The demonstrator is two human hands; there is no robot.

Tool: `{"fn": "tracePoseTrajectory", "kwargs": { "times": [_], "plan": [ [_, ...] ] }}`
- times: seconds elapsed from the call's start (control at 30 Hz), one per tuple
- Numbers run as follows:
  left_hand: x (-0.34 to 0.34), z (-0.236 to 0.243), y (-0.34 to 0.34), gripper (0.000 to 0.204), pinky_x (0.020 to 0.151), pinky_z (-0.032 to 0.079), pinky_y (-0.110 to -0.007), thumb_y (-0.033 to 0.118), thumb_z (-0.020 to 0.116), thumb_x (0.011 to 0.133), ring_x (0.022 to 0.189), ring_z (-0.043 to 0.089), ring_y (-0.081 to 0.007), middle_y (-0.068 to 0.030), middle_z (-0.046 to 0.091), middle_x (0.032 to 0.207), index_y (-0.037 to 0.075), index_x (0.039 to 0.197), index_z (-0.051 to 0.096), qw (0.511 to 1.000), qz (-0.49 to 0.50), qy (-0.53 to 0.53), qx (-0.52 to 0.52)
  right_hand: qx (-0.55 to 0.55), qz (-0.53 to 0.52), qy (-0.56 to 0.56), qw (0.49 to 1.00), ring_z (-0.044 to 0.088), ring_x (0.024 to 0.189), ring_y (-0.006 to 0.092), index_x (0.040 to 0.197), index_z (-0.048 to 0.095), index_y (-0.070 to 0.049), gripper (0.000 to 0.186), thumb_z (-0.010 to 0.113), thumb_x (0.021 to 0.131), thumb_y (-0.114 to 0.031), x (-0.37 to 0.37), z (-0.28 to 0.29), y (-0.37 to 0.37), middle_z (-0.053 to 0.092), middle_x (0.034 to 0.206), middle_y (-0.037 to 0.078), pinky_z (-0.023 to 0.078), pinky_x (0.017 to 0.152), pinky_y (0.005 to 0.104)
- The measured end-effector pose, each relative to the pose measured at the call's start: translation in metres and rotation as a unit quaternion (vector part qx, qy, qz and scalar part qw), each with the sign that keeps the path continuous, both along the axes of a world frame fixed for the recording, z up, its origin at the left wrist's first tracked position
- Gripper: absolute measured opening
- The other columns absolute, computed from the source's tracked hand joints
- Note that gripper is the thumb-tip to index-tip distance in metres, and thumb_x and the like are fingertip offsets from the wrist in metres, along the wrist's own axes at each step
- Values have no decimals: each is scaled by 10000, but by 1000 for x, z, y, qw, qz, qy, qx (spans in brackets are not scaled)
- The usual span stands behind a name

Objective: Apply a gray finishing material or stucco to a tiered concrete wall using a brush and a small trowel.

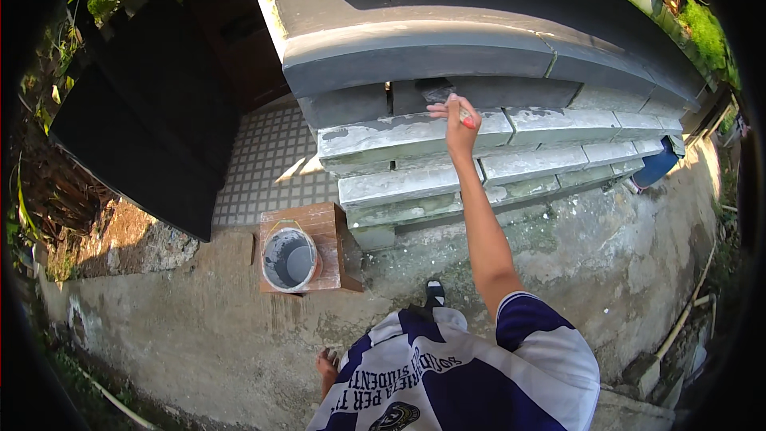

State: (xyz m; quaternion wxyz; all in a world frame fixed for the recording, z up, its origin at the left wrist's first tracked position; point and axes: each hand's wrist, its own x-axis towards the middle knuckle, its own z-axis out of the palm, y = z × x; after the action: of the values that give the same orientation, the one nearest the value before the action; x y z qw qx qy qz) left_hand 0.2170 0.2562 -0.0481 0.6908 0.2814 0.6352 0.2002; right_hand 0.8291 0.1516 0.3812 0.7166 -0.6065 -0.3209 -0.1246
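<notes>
1. Concrete ground (191, 315) lies open left of the person; stepped ledges (399, 185) edge it ahead.
2. One brush (467, 118) is at a dark patch in the recess under the upper ledge, pinched in the right hand (457, 131), other fingers extended.
3. One left hand (327, 362) hangs low; I cannot tell its fingers' state.
4. One bucket (277, 246) on one wooden box (325, 226); one blue container (657, 165) far right.

Head view, one: left-hand wide fisheye, worn on the head, facing down and forward. Nearest, at lower edge: white-and-navy cloth shirt (471, 379). Farther, across upper centre: long, stepped, grey-and-white masonry ledge (550, 123). Straight edges bowed; corners dark.
</notes>
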Motion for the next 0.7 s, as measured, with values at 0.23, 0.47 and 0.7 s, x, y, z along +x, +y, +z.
{"fn": "tracePoseTrajectory", "kwargs": {
  "times": [0.23,0.47,0.7],
  "plan": [
    [-36,-15,8,400,833,450,-381,339,516,886,1044,600,-261,-27,563,1288,152,1240,537,999,42,15,2,27,-15,-39,999,687,673,181,863,596,43,211,519,962,-127,-21,-1,42,653,748,116,523,557,264],
    [-52,-25,5,389,804,439,-341,333,554,865,1040,600,-241,-4,573,1262,158,1212,553,997,70,-27,-34,-93,-155,-120,976,692,686,176,778,602,18,243,534,949,-141,-16,-16,27,653,723,90,527,541,267],
    [-64,-38,5,413,804,441,-361,353,579,845,1030,609,-261,-16,583,1237,156,1207,550,998,60,-22,-8,59,-63,47,995,677,693,170,778,592,13,258,520,961,-155,-45,-2,49,639,725,102,523,565,267]
  ]
}}
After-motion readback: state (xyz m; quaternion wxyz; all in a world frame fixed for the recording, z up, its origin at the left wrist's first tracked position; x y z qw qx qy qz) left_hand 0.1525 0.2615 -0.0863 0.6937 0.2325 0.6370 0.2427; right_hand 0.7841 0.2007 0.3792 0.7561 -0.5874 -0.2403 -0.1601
